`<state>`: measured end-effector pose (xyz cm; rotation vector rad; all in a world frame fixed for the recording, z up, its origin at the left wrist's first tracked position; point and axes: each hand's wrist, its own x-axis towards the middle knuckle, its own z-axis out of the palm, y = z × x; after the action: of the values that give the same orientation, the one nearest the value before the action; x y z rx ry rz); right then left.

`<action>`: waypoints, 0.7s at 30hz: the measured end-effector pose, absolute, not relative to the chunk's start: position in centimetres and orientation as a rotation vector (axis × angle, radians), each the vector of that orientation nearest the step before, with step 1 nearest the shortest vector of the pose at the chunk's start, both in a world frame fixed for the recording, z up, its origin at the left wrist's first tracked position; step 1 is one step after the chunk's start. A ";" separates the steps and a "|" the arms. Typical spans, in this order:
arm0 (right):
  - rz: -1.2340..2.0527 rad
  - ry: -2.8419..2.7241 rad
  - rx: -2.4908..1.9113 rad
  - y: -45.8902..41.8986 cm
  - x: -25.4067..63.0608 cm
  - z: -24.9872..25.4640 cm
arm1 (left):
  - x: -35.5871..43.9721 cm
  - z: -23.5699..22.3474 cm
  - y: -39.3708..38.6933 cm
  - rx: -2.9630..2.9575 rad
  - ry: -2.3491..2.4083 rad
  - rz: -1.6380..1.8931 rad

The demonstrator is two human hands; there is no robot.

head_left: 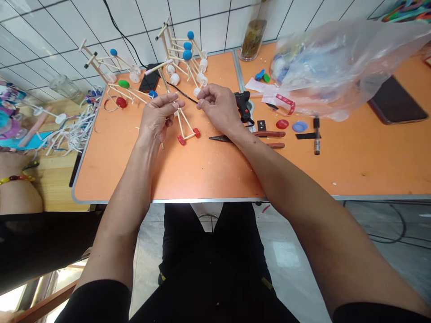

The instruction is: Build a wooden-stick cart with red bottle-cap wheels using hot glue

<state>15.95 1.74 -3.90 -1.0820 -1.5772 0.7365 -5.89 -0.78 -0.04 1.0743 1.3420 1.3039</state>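
Note:
My left hand [155, 115] is closed around a small frame of thin wooden sticks [189, 136], gripping it near its upper part. Two red pieces [196, 133] sit at the ends of its lower crossbar. My right hand [220, 105] is level with it, a short gap to the right, thumb and fingertips pinched together. What they hold, if anything, is too small to make out. A white cap [197, 92] shows by those fingertips. Behind my hands stands a stick model with blue balls [187, 54] and white wheels. Red-handled pliers [269, 134] lie beneath my right forearm.
Another stick model [124, 84] stands at the back left. A black glue gun [243, 105], bottle caps [282, 124], a marker [317, 137], a plastic bag [319, 58], a phone [397, 101] and a glass [253, 38] occupy the right. Another person's arm [18, 193] rests at far left.

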 end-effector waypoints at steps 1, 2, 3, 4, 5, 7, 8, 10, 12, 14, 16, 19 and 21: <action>0.738 -1.583 -1.078 1.8 16.0 -4.0 | -5.9 -0.1 -0.8 1.072 1.339 1.304; 0.738 -1.586 -1.074 1.8 16.0 -4.1 | -6.0 -0.1 -0.7 1.071 1.336 1.305; 0.735 -1.590 -1.071 1.9 16.0 -4.2 | -6.0 -0.2 -0.7 1.072 1.332 1.307; 0.730 -1.595 -1.067 2.0 16.0 -4.3 | -6.1 -0.3 -0.7 1.074 1.324 1.306; 0.724 -1.599 -1.063 2.0 16.0 -4.4 | -6.1 -0.3 -0.7 1.077 1.315 1.307; 0.717 -1.607 -1.054 2.1 16.0 -4.6 | -6.1 -0.3 -0.8 1.077 1.307 1.309; 0.719 -1.610 -1.052 2.2 16.1 -4.7 | -6.0 -0.2 -0.8 1.073 1.312 1.311; 0.730 -1.610 -1.052 2.3 16.1 -4.8 | -5.8 0.0 -1.0 1.059 1.331 1.312; 0.742 -1.602 -1.061 2.4 16.1 -4.9 | -5.5 0.2 -1.2 1.045 1.344 1.313; 0.751 -1.586 -1.062 2.5 16.1 -5.0 | -5.3 0.3 -1.3 1.039 1.343 1.316; 0.758 -1.571 -1.054 2.5 16.1 -5.2 | -5.1 0.3 -1.4 1.030 1.341 1.320; 0.751 -1.571 -1.041 2.4 16.1 -5.2 | -5.1 0.3 -1.4 1.008 1.339 1.328; 0.736 -1.579 -1.032 2.1 16.2 -5.0 | -5.1 0.3 -1.4 1.001 1.331 1.333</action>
<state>16.24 2.14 -5.04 -1.0315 -1.5785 0.7362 -5.08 -1.41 0.28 1.0015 1.3312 1.3328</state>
